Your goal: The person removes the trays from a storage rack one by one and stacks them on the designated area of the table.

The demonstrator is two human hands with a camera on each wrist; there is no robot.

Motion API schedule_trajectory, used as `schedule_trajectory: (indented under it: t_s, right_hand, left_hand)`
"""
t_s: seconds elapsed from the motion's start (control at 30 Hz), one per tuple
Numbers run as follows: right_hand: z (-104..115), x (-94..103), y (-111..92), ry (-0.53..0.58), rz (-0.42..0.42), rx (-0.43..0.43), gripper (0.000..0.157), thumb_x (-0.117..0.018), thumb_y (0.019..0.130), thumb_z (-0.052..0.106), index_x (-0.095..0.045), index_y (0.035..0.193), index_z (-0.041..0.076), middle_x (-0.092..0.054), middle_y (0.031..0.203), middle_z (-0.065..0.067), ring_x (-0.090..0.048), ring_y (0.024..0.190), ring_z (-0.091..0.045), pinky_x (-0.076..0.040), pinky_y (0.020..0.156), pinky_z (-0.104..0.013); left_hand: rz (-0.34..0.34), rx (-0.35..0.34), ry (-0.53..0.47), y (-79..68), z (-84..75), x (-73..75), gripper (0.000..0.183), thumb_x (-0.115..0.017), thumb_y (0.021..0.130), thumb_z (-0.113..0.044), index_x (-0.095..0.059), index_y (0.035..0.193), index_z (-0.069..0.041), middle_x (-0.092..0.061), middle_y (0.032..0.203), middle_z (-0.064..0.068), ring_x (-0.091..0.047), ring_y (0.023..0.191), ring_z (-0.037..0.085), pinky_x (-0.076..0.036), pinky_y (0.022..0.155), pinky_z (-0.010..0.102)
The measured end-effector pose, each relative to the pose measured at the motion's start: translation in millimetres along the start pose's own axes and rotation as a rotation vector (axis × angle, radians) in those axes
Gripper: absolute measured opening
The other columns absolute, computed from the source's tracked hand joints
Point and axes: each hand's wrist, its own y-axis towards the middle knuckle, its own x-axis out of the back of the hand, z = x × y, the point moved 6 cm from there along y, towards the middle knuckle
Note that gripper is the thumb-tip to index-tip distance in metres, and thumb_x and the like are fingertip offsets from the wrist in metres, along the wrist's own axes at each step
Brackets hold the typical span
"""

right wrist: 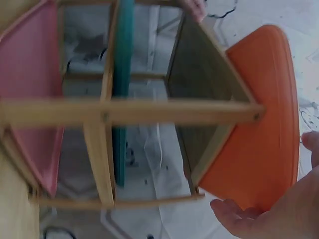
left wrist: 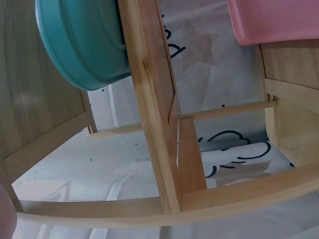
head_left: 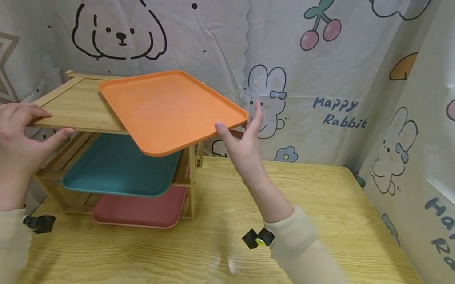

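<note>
My right hand (head_left: 247, 148) pinches the right corner of an orange tray (head_left: 169, 110), thumb at the upper rim and fingers beneath. The tray tilts over the right part of the top board of a wooden rack (head_left: 78, 103); in the right wrist view the orange tray (right wrist: 264, 114) overlaps the board's edge. At the board's front left corner, my left hand (head_left: 15, 134) grips the edge, fingers on top and thumb below. Below the board, a teal tray (head_left: 125, 165) lies on the middle shelf. Lowest is a pink tray (head_left: 142, 206), its front reaching past the rack.
The rack stands on the left of a wood-grain table (head_left: 284, 235). Patterned white sheeting (head_left: 220, 30) hangs behind and along both sides. Slim posts and crossbars (right wrist: 149, 112) frame the rack's side. The table extends right of the rack.
</note>
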Motion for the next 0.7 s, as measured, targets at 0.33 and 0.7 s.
schedule_trajectory:
  t_s: [0.33,0.7]
  right_hand:
    - [3.8,-33.9,-11.2,0.574,-0.073,-0.159,0.109,-0.071,0.075,0.021,0.019,0.133,0.046,-0.036,0.128,-0.009,-0.057,0.099,-0.023,-0.05,0.073,-0.043]
    - [7.1,-35.9,-11.9,0.782,-0.119,-0.152,0.102,-0.066,0.077,0.003,0.007,0.132,0.048,-0.036,0.129,-0.011,-0.058,0.097,-0.028,-0.051,0.066,-0.045]
  left_hand:
    - [-0.051,-0.006,-0.022,-2.5,1.1,0.5,0.087,-0.054,0.06,-0.076,-0.062,0.089,0.006,-0.058,0.093,0.028,-0.045,0.093,0.045,-0.019,0.097,0.041]
    - [-0.071,0.011,-0.033,-2.8,-1.0,-0.8,0.087,-0.054,0.06,-0.076,-0.062,0.088,0.006,-0.058,0.093,0.028,-0.044,0.094,0.045,-0.019,0.098,0.041]
